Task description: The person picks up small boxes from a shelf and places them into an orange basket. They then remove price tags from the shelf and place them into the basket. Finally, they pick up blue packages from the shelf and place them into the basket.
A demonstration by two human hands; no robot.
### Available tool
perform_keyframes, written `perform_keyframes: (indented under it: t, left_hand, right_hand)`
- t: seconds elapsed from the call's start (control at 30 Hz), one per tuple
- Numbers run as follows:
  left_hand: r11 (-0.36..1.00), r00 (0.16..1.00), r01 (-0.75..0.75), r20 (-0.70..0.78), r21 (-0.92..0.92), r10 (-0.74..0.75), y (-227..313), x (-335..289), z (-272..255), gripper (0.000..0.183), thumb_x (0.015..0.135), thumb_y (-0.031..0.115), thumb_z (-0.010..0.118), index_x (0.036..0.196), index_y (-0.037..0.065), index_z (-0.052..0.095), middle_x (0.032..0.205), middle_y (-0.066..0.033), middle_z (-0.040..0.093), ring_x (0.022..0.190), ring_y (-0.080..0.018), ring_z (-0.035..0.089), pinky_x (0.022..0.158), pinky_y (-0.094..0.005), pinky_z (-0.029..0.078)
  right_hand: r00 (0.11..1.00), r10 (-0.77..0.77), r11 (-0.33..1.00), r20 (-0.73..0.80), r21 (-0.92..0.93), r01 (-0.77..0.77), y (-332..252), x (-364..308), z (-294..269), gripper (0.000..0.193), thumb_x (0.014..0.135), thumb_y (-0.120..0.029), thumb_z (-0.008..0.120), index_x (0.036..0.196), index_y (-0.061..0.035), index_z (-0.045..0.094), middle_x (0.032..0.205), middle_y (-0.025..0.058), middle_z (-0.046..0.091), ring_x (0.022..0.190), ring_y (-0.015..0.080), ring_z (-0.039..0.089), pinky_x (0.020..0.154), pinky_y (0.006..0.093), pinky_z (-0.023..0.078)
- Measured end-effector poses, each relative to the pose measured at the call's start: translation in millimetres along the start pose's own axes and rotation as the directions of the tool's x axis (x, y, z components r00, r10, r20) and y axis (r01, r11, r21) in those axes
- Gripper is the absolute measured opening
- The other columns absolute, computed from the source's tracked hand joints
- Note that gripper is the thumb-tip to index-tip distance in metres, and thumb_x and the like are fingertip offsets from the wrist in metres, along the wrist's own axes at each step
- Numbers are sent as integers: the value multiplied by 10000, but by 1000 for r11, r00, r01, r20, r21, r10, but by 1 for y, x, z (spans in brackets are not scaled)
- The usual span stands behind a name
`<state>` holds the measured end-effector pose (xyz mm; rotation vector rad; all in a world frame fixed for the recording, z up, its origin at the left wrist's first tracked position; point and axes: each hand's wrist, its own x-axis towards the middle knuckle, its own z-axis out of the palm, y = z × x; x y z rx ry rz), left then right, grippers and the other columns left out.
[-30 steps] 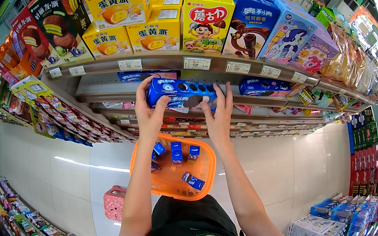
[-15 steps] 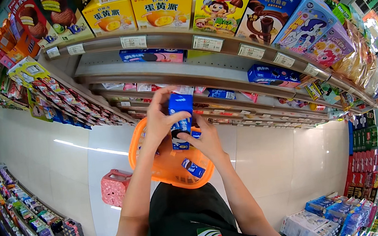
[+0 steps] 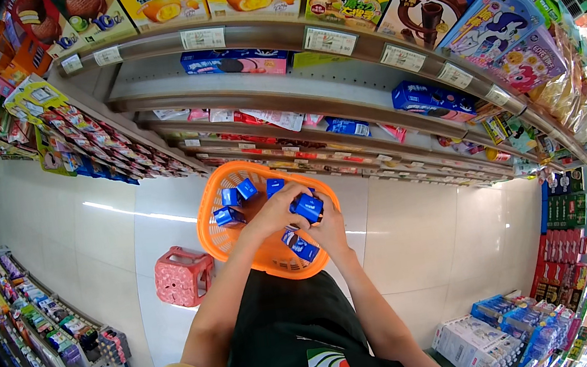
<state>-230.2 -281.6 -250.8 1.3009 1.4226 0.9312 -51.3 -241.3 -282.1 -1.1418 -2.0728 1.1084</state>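
Between my two hands, over the orange plastic basket [image 3: 212, 232], is a small blue snack box [image 3: 308, 208] with its end facing up. My left hand [image 3: 278, 209] grips it from the left, fingers along its upper edge. On the other side my right hand [image 3: 328, 227] closes round it, thumb near its lower edge. Several more blue boxes lie in the basket: one box [image 3: 229, 216] at the left, a pair above it, another blue box [image 3: 275, 186] at the back, partly hidden, and a blue box [image 3: 300, 245] below my hands.
Ahead stands a store shelf [image 3: 236, 94] with snack boxes on top and a blue and pink box [image 3: 235, 62] on the tier below. A red patterned stool [image 3: 181, 278] stands on the floor left of the basket. Wrapped bottle packs [image 3: 482, 348] are at the lower right.
Both hands have lowered the blue box toward the basket and slightly right, turning it from upright-looking to end-on. More boxes in the basket now show. The view has shifted a little.
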Motion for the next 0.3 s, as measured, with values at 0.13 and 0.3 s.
perform_keyframes:
  t: [0.13,0.3]
  left_hand:
    - [997,996,-14,88,80,7,-36,0,23,707,553,53,881,1213,109,634,1233,-67,527,1187,-302,557,983,-375,493]
    - [996,982,52,178,69,-64,-57,6,40,697,587,62,881,1237,105,634,1269,-117,528,1223,-331,543,1028,-399,477]
  right_hand:
    - [998,65,986,22,-154,-61,20,-23,9,805,704,-276,904,1363,-38,507,1176,227,679,1037,419,684,893,476,565]
    - [972,230,933,37,-293,-210,37,-36,18,788,749,-291,875,1404,-84,489,1226,198,673,1076,397,688,955,431,547]
